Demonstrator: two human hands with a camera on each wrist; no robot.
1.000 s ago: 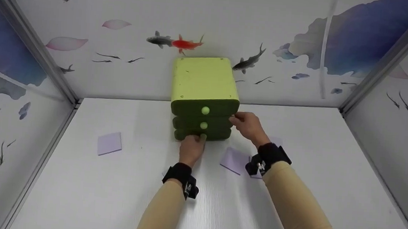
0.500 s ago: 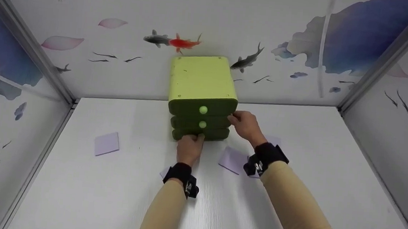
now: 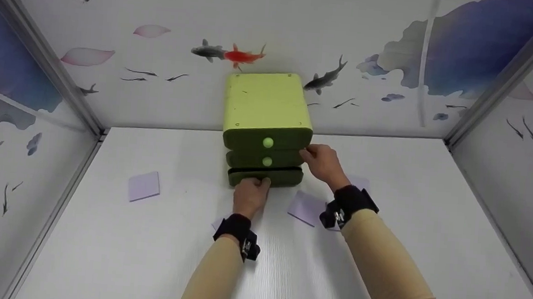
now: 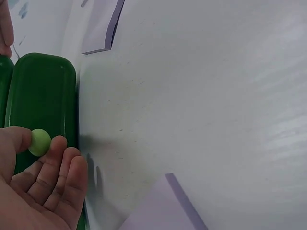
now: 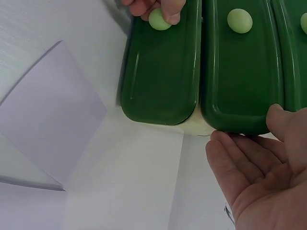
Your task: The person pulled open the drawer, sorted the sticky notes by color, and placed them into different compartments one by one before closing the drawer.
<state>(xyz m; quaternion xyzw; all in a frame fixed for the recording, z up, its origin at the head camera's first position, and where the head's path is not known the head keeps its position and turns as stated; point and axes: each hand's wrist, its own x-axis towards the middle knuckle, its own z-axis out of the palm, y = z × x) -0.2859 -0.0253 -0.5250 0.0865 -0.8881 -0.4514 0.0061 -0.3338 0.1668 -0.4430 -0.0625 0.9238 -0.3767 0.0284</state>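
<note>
A small green drawer unit (image 3: 269,103) with a light green top and three dark green drawers stands against the back wall. My left hand (image 3: 250,197) pinches the round light green knob (image 4: 41,143) of the bottom drawer (image 3: 285,177) between thumb and fingers. That drawer is slid out slightly, with a dark gap along its top edge. At the unit's right side, my right hand (image 3: 324,163) touches the end of the middle drawer (image 5: 244,72). Its thumb lies at the front edge, and its fairly straight fingers meet the side.
One pale purple square pad (image 3: 144,186) lies on the white table (image 3: 114,251) at left. Another purple pad (image 3: 307,207) lies right of the unit, with more partly hidden by the right wrist. A further pad (image 3: 220,222) peeks out beside the left wrist. Printed walls (image 3: 378,30) enclose the table.
The bottom drawer has come out a little toward me, opening the gap above it. My left hand has moved slightly nearer with the knob; the right hand stays at the unit's side.
</note>
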